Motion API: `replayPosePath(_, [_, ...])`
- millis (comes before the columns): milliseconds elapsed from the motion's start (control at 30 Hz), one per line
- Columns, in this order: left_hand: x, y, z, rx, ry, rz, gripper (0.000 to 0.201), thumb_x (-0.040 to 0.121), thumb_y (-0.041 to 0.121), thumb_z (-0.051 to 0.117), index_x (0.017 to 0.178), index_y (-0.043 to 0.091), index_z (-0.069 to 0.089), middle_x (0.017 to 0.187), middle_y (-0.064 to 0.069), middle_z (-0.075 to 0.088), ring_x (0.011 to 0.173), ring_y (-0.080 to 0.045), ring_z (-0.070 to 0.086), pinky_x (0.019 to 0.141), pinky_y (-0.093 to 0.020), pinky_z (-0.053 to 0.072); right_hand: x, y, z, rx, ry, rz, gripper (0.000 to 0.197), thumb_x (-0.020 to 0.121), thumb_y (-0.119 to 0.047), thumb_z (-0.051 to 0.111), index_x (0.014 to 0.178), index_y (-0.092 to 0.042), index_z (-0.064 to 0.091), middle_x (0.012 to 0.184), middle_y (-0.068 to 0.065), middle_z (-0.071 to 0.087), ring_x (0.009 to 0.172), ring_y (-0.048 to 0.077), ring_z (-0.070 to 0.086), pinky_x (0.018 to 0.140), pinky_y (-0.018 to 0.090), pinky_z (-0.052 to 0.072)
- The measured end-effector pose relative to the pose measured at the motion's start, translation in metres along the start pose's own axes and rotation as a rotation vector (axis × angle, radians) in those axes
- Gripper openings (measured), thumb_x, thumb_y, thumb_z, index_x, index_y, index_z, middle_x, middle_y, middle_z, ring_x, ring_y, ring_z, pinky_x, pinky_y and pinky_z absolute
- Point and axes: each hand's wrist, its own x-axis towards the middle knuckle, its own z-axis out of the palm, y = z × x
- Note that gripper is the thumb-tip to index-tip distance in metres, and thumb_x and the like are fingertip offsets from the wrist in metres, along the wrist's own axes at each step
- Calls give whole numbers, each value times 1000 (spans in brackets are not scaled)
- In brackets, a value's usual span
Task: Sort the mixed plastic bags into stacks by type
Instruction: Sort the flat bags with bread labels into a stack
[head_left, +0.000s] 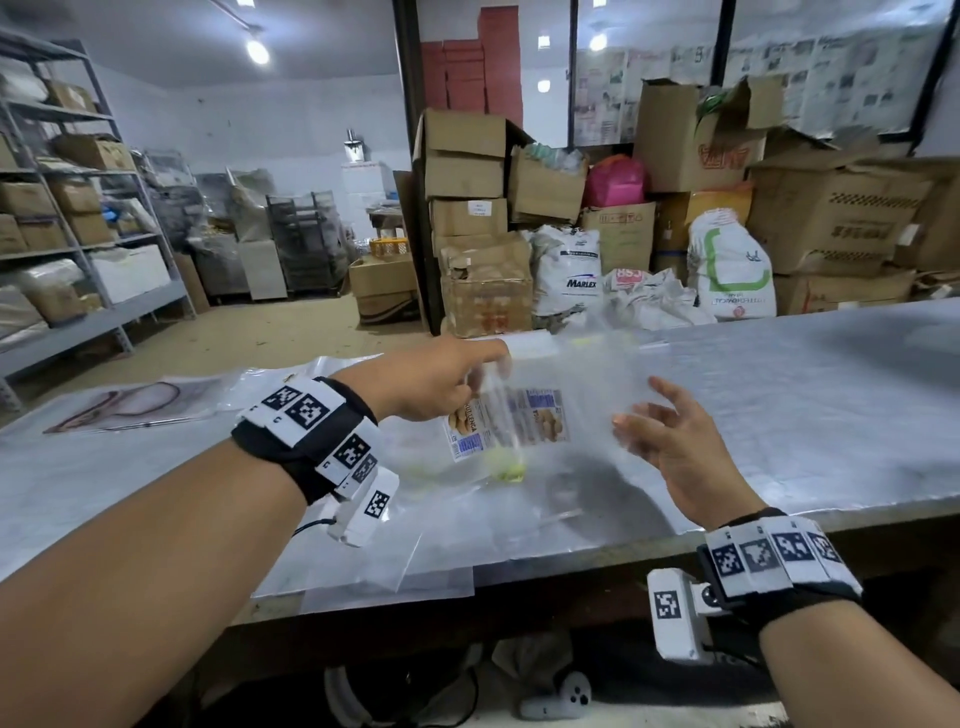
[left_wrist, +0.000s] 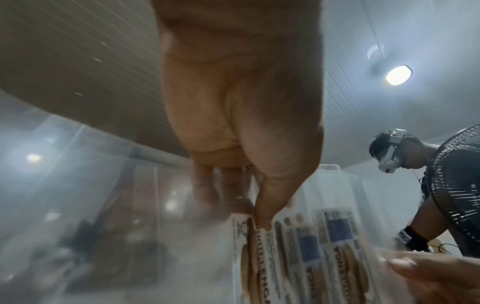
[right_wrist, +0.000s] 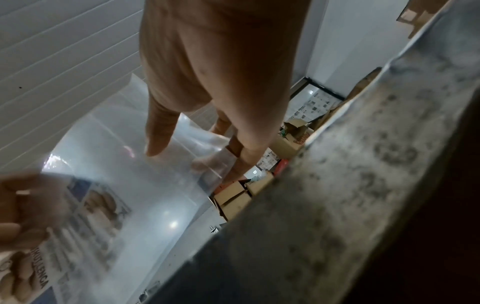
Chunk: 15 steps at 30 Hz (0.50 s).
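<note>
Two hands (head_left: 431, 384) (head_left: 670, 441) hold one printed bag (head_left: 519, 421).

Legible text, by item:

- White sack (head_left: 569, 273) among the goods behind the table: "MARLEX" is printed in dark capitals; the smaller lines above it cannot be read.
- Printed clear bag (head_left: 511, 423), with a biscuit picture: a vertical word is cut to "…ULLENGA" in the head view and "…UTLENGA" in the right wrist view (right_wrist: 39, 275); the fine print is blurred.
- Cardboard boxes (head_left: 841, 218) and other sacks: markings are seen, none legible.
</note>
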Motion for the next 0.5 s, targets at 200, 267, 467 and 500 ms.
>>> replayPosePath(200, [12, 3, 7, 98, -30, 16, 36, 97, 6, 50, 123, 31, 50, 97, 8, 66, 87, -20, 63, 70, -34, 47, 0, 10, -16, -140, -40, 7, 93, 61, -22, 97, 141, -17, 49, 121, 15, 68, 111, 27, 69, 96, 39, 55])
replayPosePath(267, [14, 4, 8, 121, -35, 28, 35, 96, 5, 50, 120, 31, 49, 96, 9, 65, 86, -19, 61, 67, -32, 42, -1, 9, -19, -172, -93, 6, 90, 58, -23, 98, 137, -15, 55, 110, 13, 74, 107, 27, 72, 95, 39, 55])
replayPosePath(467, [14, 6, 7, 137, -41, 58, 37, 96, 3, 52, 105, 37, 41, 98, 6, 66, 86, -19, 57, 69, -32, 42, -3, -1, -21, -296, -164, -59, 42, 72, -9, 88, 110, -11, 72, 103, 2, 77, 99, 15, 73, 78, 22, 56])
replayPosePath(500, [14, 6, 6, 133, -42, 56, 35, 96, 4, 52, 105, 37, 42, 99, 6, 66, 87, -19, 58, 70, -32, 43, -2, -2, -21, -304, -182, -86, 43, 72, -10, 88, 111, -9, 71, 105, 3, 77, 102, 18, 72, 84, 27, 57])
